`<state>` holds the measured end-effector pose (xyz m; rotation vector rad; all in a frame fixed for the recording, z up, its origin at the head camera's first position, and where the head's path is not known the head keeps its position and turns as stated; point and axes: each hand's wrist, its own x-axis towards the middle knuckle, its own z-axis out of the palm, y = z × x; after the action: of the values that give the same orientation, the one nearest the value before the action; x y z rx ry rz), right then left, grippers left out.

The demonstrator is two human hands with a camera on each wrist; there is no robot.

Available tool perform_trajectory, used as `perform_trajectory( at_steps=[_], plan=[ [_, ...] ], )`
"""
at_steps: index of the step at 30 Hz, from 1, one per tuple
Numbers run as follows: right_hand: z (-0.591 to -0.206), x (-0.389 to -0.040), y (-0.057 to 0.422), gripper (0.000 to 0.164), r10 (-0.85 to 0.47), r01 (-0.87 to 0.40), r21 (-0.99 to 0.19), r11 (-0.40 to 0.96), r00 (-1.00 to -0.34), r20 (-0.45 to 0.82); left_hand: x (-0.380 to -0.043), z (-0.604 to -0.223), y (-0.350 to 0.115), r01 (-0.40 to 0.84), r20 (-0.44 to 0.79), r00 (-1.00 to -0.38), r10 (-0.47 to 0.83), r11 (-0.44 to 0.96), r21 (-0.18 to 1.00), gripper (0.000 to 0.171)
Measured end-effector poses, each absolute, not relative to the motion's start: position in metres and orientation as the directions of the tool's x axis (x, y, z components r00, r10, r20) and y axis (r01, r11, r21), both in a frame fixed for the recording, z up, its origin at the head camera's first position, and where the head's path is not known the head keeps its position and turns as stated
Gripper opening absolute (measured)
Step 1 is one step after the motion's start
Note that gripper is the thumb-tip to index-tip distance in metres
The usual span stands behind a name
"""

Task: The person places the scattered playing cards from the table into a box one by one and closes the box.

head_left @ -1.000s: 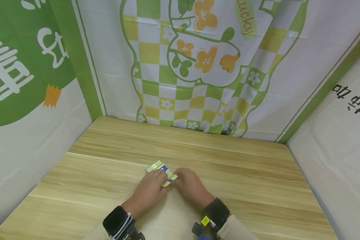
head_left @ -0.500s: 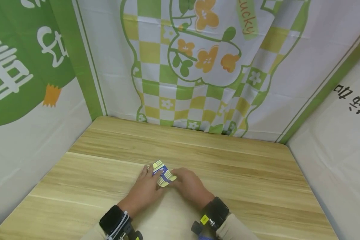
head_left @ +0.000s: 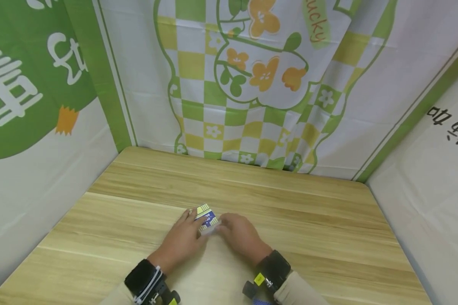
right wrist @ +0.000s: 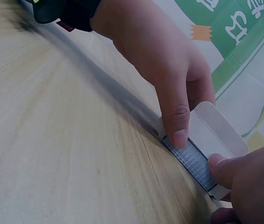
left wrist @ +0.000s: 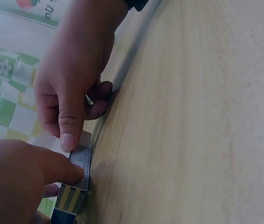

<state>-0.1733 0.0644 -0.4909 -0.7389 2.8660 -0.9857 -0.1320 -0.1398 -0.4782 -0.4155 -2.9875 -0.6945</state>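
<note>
A small carton (head_left: 208, 219) printed in yellow stripes and blue lies at mid-table between both hands. Its near end is open; in the right wrist view a pale end flap (right wrist: 218, 133) stands up behind a grey ridged surface (right wrist: 195, 161) in the opening. My left hand (head_left: 181, 241) grips the carton from the left, fingers over its top and thumb at the near end. At the opening's right side, my right hand (head_left: 243, 237) pinches the carton's end between thumb and fingers. What the grey surface belongs to I cannot tell.
The wood-grain table (head_left: 328, 228) reaches back to a hanging printed cloth (head_left: 244, 127). More cloth walls stand on the left (head_left: 53, 178) and right (head_left: 416, 195). Black bands with cameras sit on both wrists.
My left fingers have spread and shifted left, showing more of the carton's top. The near yellow flap has swung out of its earlier position and is blurred. My right hand has barely moved.
</note>
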Motion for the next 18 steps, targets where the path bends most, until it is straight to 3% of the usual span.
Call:
perform_trajectory(
  at_steps=[10,18],
  plan=[
    [-0.491,-0.171,0.065,0.015,-0.406,-0.396,-0.572,0.718,-0.906,0.118,-0.135,-0.478,-0.161,0.299,-0.02,-0.929,0.37,0.78,0.549,0.078],
    [-0.491,-0.17,0.068,0.007,-0.355,-0.333,-0.624,0.707,-0.93,0.093,-0.137,-0.479,-0.165,0.313,0.021,-0.928,0.372,0.748,0.586,0.066]
  ],
)
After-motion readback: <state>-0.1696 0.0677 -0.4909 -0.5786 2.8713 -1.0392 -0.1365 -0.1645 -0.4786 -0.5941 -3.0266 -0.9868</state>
